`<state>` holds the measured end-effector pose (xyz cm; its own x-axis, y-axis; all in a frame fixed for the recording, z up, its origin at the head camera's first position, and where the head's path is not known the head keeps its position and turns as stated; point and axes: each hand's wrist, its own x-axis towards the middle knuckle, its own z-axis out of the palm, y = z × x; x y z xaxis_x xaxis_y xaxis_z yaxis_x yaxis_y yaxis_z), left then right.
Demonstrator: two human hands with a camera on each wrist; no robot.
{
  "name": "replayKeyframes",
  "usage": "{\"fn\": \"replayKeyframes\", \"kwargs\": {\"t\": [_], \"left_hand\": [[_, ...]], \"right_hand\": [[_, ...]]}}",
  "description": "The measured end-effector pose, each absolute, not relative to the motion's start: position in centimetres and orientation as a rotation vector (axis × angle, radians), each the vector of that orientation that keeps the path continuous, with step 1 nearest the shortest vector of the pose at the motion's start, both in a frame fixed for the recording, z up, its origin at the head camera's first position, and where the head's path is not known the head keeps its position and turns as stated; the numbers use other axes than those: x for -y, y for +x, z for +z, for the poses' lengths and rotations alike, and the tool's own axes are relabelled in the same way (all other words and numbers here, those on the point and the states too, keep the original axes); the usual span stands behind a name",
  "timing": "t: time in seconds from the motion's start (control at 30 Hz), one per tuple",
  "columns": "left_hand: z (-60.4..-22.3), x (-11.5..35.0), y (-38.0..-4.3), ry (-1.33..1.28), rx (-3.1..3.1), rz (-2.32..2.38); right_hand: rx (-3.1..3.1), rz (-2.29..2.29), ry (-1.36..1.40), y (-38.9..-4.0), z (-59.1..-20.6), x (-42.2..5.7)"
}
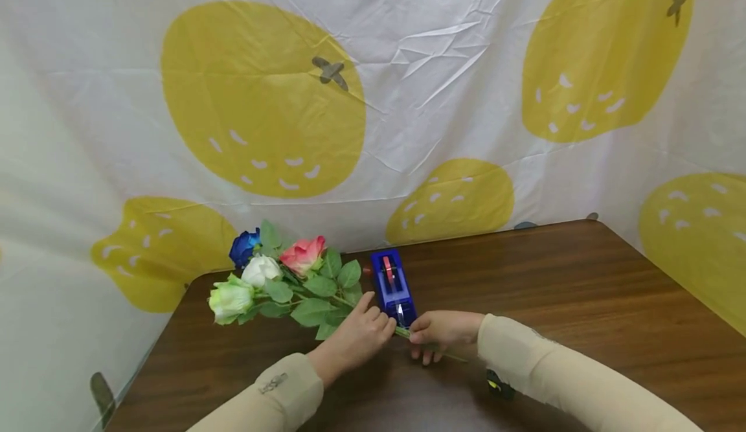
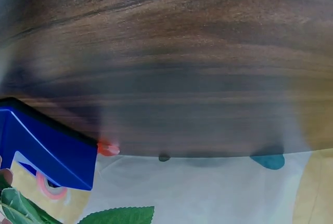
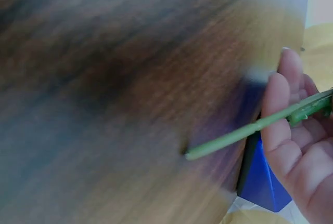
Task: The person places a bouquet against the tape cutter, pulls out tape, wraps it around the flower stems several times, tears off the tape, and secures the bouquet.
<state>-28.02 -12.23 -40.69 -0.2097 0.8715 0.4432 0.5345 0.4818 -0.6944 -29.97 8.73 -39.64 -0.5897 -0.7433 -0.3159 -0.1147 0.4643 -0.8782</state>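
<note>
A bunch of artificial roses in blue, white, pink and pale green lies across the left of the table, blooms pointing left. My left hand grips its stems just below the leaves. Farther down, my right hand holds the stems with bent fingers. In the right wrist view, one long green stem runs out past the fingers. A blue tape dispenser with a reddish roll stands just behind both hands. The left hand is mostly outside its own wrist view, where a leaf shows.
The dark wood table meets a hanging white cloth with yellow fruit prints at its back edge. A small red object sits beside the dispenser. Below the right sleeve is a black item with a yellow mark.
</note>
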Motion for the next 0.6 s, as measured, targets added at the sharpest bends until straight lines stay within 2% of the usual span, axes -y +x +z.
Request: {"fn": "replayKeyframes", "kwargs": {"t": [0.3, 0.6], "left_hand": [[-41.2, 12.1, -27.9, -1.161, 1.846, 0.506], [-41.0, 11.8, -27.6, -1.138, 1.845, 0.476]], "right_hand": [[-2.213, -1.118, -0.647, -29.1, -40.1, -8.0], [-2.365, -1.046, -0.797, -28.9, -40.6, -8.0]]}}
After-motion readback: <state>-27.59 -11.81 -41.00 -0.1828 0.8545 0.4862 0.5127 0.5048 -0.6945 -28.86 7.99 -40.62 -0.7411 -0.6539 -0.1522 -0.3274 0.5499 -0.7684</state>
